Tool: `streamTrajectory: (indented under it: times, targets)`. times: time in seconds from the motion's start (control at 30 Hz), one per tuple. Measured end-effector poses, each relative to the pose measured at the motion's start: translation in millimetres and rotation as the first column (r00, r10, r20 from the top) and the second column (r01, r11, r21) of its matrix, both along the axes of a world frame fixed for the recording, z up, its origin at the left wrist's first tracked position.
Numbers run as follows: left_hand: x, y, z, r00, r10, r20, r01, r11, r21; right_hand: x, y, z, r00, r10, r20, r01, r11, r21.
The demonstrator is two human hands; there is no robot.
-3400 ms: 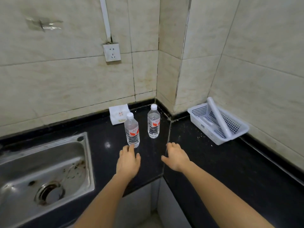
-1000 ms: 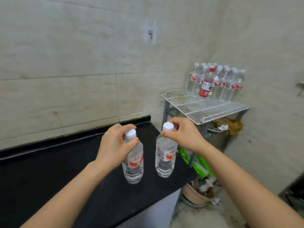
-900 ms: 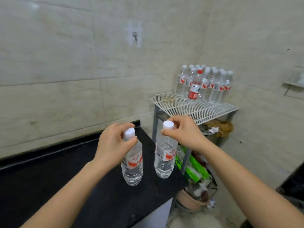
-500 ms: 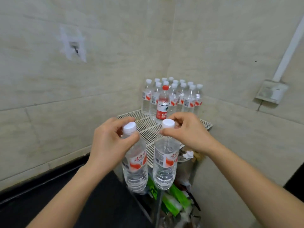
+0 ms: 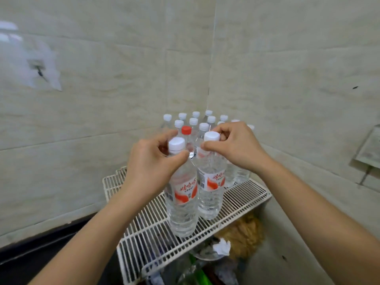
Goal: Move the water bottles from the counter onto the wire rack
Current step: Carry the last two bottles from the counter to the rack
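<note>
I hold two clear water bottles with white caps and red-and-white labels, side by side over the white wire rack. My left hand grips the neck of the left bottle. My right hand grips the neck of the right bottle. Both bottles hang upright, their bases at about rack level; I cannot tell whether they touch the wires. Behind them, in the rack's back corner, stands a cluster of several white-capped bottles and one red-capped bottle.
The rack fills a corner between two tiled walls. The black counter's edge lies at the lower left. Under the rack are a bowl with crumpled paper, a brown scrubber-like clump and green packaging.
Both hands picked up the two bottles from the counter and carried them right to the rack. In the last half second they came in over the rack's front part and lower.
</note>
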State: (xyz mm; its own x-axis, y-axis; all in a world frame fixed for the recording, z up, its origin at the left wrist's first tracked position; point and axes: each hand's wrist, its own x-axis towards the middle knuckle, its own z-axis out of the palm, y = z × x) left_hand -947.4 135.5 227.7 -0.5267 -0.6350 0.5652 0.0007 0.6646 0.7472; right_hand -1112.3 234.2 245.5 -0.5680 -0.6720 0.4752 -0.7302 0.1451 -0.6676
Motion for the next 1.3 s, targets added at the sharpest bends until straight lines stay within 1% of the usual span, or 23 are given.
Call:
streamTrajectory:
  times: [0.07,0.1,0.17,0.27,0.37,0.5,0.57,0.7,0.97,1.17,1.3]
  targets:
    - [-25.6,-0.8,-6.7,0.998,0.063,0.017,-0.063,0.998,0.02,-27.8,-4.7,-4.9,0.998,0.002,-0.056,0.003,0.997,0.082]
    - [-36.7,-1.8,-9.0,0.995,0.091,0.028,-0.092,0.995,0.025,-41.2,-7.7,-7.1,0.998,0.022,-0.056,-0.017,0.995,0.103]
    - [-56.8,-3.0,-11.7,0.989,0.132,0.062,-0.135,0.99,0.035,-65.1,-14.2,-9.9,0.997,0.069,-0.042,-0.063,0.99,0.124]
    - [-84.6,-5.1,-16.9,0.978,0.182,0.104,-0.189,0.98,0.064,-93.2,-24.6,-12.0,0.993,0.095,-0.07,-0.082,0.983,0.167]
    - [-106.6,-8.8,-21.4,0.964,0.224,0.143,-0.233,0.971,0.049,-115.7,-35.1,-16.9,0.99,0.126,-0.063,-0.114,0.979,0.171]
    - [-125.4,-18.9,-26.6,0.959,0.214,0.183,-0.229,0.972,0.061,-135.0,-49.9,-22.0,0.989,0.14,-0.049,-0.131,0.979,0.155]
    - [-133.0,-25.4,-29.0,0.953,0.219,0.209,-0.235,0.971,0.055,-140.3,-55.3,-23.1,0.99,0.131,-0.048,-0.121,0.978,0.172]
    - [-143.6,-32.7,-29.7,0.956,0.2,0.214,-0.22,0.973,0.074,-147.9,-62.4,-28.6,0.99,0.12,-0.068,-0.104,0.975,0.195]
    - [-153.2,-39.7,-34.2,0.972,0.122,0.201,-0.14,0.987,0.078,-152.0,-68.0,-31.4,0.991,0.111,-0.072,-0.095,0.976,0.196]
    - [-155.2,-45.8,-39.6,0.974,0.116,0.193,-0.129,0.99,0.054,-152.4,-69.0,-29.3,0.985,0.141,-0.1,-0.115,0.966,0.232]
    - [-157.6,-46.8,-45.3,0.978,0.148,0.149,-0.157,0.986,0.049,-155.6,-66.6,-29.4,0.981,0.168,-0.096,-0.142,0.962,0.234]
